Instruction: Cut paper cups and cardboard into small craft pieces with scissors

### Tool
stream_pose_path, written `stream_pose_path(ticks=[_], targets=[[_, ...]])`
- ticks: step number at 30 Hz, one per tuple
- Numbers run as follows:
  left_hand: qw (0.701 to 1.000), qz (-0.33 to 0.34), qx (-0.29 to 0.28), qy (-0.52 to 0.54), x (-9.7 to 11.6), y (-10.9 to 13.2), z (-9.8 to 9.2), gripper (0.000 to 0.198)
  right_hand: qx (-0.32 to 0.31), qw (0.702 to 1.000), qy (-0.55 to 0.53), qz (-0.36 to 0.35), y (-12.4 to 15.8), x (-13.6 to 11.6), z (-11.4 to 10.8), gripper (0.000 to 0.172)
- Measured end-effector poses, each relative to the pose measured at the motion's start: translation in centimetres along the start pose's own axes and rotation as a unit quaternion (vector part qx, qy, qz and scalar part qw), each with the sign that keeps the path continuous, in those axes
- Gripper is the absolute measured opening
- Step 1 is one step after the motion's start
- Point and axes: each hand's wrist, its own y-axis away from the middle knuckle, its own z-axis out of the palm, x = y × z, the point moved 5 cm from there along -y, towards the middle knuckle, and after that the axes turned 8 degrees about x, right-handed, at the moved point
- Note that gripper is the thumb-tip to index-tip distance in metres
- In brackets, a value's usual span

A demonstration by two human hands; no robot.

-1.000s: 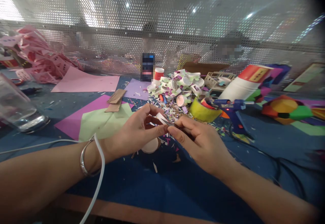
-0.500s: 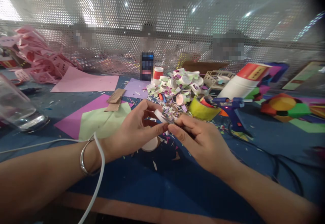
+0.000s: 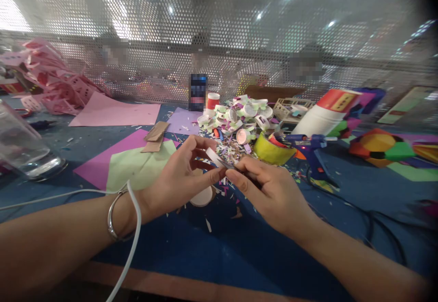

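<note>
My left hand [image 3: 186, 169] pinches a small white round-edged piece [image 3: 212, 157] between thumb and fingers, in front of my chest. My right hand [image 3: 270, 190] is closed around a thin grey blade-like tool [image 3: 224, 164], whose tip touches the white piece or lies right against it. Its handle is hidden in my fingers, so I cannot tell its exact kind. A white paper disc [image 3: 201, 196] lies on the table under my left hand. Beyond my hands is a heap of white ring-shaped pieces [image 3: 248, 109] with green and purple tabs, among paper scraps [image 3: 229, 149].
A blue glue gun [image 3: 313, 151] with a black cord stands right of a yellow-green bowl [image 3: 273, 149]. Stacked paper cups [image 3: 325, 110] lean behind it. At left are a glass [image 3: 32, 151], green paper [image 3: 140, 165] and pink paper [image 3: 116, 110]. A white cable [image 3: 132, 242] crosses my left wrist.
Both hands keep nearly the same position and grip. The white piece has tilted or turned slightly; the whole view has shifted a little.
</note>
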Motion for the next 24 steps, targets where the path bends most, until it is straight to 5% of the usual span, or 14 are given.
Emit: stream_pose_path(ticks=[4,16,24], targets=[[0.997,-0.054,-0.024,0.051,-0.22,-0.01,-0.11,0.047,0.004,1.0,-0.002,-0.008,0.01,-0.14,-0.13,0.039],[0.998,-0.021,0.005,0.054,-0.23,-0.33,-0.41,0.034,0.007,1.0,-0.025,0.014,-0.13,0.3,-0.07,0.038],[0.996,-0.064,0.006,0.061,-0.48,-0.3,-0.26,0.04,-0.008,0.999,-0.023,0.027,-0.37,0.67,0.39,0.041]])
